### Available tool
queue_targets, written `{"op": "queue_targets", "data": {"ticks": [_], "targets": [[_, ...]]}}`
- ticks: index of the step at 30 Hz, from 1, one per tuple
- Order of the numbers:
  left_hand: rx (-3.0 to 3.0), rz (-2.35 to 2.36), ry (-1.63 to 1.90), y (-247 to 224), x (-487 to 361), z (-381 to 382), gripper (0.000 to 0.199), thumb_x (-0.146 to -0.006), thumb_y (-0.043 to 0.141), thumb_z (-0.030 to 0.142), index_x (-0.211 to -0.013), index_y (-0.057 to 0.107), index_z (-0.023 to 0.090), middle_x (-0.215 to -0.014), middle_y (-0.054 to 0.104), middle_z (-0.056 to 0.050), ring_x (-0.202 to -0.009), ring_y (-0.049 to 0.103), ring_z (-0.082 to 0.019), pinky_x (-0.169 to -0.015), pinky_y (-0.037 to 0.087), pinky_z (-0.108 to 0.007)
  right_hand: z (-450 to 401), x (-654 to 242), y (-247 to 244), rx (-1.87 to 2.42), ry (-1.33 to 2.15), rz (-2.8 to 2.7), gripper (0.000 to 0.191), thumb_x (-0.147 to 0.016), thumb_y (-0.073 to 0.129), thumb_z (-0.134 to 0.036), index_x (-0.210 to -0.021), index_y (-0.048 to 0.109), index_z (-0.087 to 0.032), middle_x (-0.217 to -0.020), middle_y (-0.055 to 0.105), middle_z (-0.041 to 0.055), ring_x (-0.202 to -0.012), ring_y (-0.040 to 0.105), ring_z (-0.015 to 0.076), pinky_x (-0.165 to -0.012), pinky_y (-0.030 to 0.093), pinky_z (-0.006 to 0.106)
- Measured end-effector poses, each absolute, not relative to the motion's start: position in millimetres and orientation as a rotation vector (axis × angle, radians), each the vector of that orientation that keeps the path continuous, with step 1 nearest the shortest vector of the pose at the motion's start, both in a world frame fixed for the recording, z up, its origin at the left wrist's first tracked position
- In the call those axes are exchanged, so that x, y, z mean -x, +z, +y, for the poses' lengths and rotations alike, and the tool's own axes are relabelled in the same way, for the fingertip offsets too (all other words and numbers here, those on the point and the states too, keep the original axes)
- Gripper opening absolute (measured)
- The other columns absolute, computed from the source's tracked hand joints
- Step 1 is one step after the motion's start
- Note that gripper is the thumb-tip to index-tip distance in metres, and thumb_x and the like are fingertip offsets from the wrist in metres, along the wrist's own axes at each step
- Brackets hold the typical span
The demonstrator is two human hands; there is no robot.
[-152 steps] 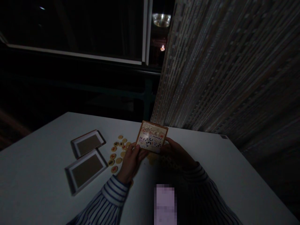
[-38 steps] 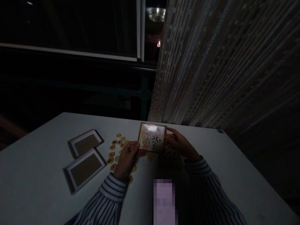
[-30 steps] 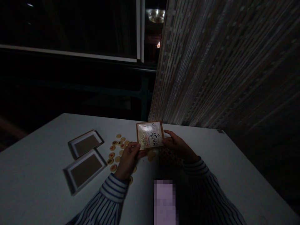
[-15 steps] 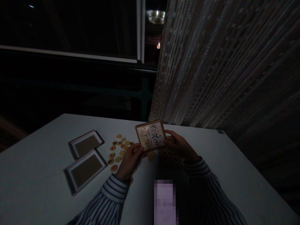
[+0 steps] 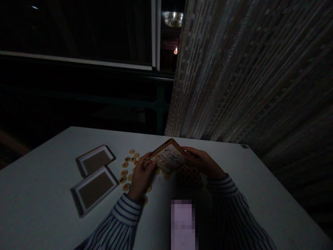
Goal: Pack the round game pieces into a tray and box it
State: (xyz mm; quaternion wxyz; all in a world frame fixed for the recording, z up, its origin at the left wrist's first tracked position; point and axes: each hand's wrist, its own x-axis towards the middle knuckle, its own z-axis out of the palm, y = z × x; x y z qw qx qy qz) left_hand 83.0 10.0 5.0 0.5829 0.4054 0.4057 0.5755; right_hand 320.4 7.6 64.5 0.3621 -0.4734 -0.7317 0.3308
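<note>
A small box with a brown edge and dark characters on its pale face [image 5: 169, 158] is held up over the white table, tilted with one corner toward the back. My left hand [image 5: 142, 175] grips its left corner between thumb and fingers. The right corner is pinched by my right hand [image 5: 203, 161]. Round wooden pieces [image 5: 124, 172], some with red or black characters, lie scattered beside and behind my left hand. Under my right hand, in shadow, sits a dark patterned block of round shapes [image 5: 189, 176].
Two shallow open trays, one farther back [image 5: 96, 160] and one nearer [image 5: 95, 187], lie at the left of the white table [image 5: 49, 194]. A string curtain [image 5: 221, 69] hangs behind on the right. A pixelated patch covers the front middle.
The box has turned and tipped between my hands, so a corner now points to the back. My left hand has shifted slightly left, farther along the box's edge.
</note>
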Motion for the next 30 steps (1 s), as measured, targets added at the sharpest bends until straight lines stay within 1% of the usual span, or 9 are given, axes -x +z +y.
{"op": "queue_targets", "data": {"ticks": [3,6,8,13,17,22,26,28,30], "targets": [[-0.976,0.929,1.364,8.6,-81.4,8.6,0.066,-0.066,0.07,0.037,-0.126,0.045,0.021,-0.104,0.066,-0.009,-0.096,0.062,-0.021,-0.087,0.047,-0.037,6.4,-321.4,66.0,1.197,0.795,-1.939,0.04,-0.081,0.053,-0.028,-0.12,0.054,-0.021,-0.12,0.058,0.0058,-0.105,0.055,0.0202,-0.087,0.046,0.036],[-0.992,0.928,1.38,9.4,-81.1,8.7,0.055,-0.067,0.069,0.035,-0.117,0.052,0.02,-0.108,0.065,-0.009,-0.098,0.061,-0.021,-0.089,0.046,-0.036,6.4,-322.2,66.4,1.188,0.752,-1.946,0.038,-0.082,0.053,-0.029,-0.119,0.055,-0.023,-0.12,0.058,0.0057,-0.107,0.054,0.0206,-0.088,0.045,0.037],[-1.01,0.944,1.375,8.4,-81.3,9.5,0.049,-0.068,0.069,0.034,-0.111,0.056,0.018,-0.109,0.065,-0.01,-0.099,0.061,-0.022,-0.089,0.046,-0.036,6.8,-322.5,66.3,1.212,0.716,-1.923,0.038,-0.081,0.053,-0.031,-0.118,0.056,-0.023,-0.119,0.059,0.0057,-0.104,0.056,0.0204,-0.086,0.046,0.037],[-1.015,0.975,1.385,4.1,-81.7,11.8,0.045,-0.067,0.07,0.035,-0.106,0.059,0.017,-0.106,0.066,-0.009,-0.098,0.061,-0.021,-0.089,0.046,-0.036,7.1,-321.7,66.4,1.314,0.603,-1.861,0.036,-0.08,0.054,-0.033,-0.114,0.058,-0.021,-0.105,0.064,0.0071,-0.091,0.059,0.0193,-0.075,0.049,0.035],[-0.99,0.963,1.363,1.7,-81.8,12.7,0.046,-0.066,0.07,0.037,-0.106,0.058,0.015,-0.102,0.067,-0.01,-0.092,0.063,-0.021,-0.086,0.047,-0.036,6.5,-319.6,67.5,1.339,0.582,-1.804,0.036,-0.08,0.054,-0.032,-0.113,0.058,-0.017,-0.102,0.064,0.0085,-0.089,0.059,0.0188,-0.075,0.049,0.034],[-0.918,0.895,1.333,1.5,-83.0,12.0,0.041,-0.069,0.067,0.037,-0.102,0.057,0.015,-0.099,0.067,-0.009,-0.087,0.064,-0.019,-0.079,0.051,-0.033,7.6,-317.9,65.9,1.307,0.737,-1.695,0.042,-0.08,0.055,-0.033,-0.119,0.053,-0.017,-0.108,0.062,0.0103,-0.095,0.06,0.0189,-0.081,0.049,0.035],[-0.872,0.896,1.319,0.8,-83.5,12.0,0.037,-0.071,0.066,0.037,-0.099,0.056,0.014,-0.093,0.067,-0.007,-0.082,0.065,-0.017,-0.078,0.051,-0.032,8.6,-315.1,61.9,1.177,1.014,-1.642,0.055,-0.078,0.057,-0.03,-0.129,0.039,-0.017,-0.115,0.059,0.0122,-0.097,0.06,0.0182,-0.086,0.048,0.036],[-0.853,0.895,1.329,0.3,-83.7,12.0,0.037,-0.071,0.066,0.037,-0.098,0.055,0.015,-0.091,0.067,-0.006,-0.081,0.065,-0.017,-0.079,0.052,-0.033,8.5,-312.3,60.2,1.156,1.105,-1.595,0.061,-0.078,0.059,-0.029,-0.132,0.033,-0.018,-0.113,0.06,0.0126,-0.099,0.06,0.0186,-0.087,0.047,0.038],[-0.842,0.882,1.341,0.3,-84.3,11.6,0.037,-0.07,0.067,0.036,-0.098,0.054,0.015,-0.091,0.067,-0.006,-0.083,0.065,-0.017,-0.08,0.051,-0.033,8.4,-309.5,58.8,1.152,1.137,-1.561,0.065,-0.077,0.06,-0.029,-0.133,0.03,-0.019,-0.111,0.062,0.0125,-0.101,0.059,0.0193,-0.088,0.047,0.038]]}}
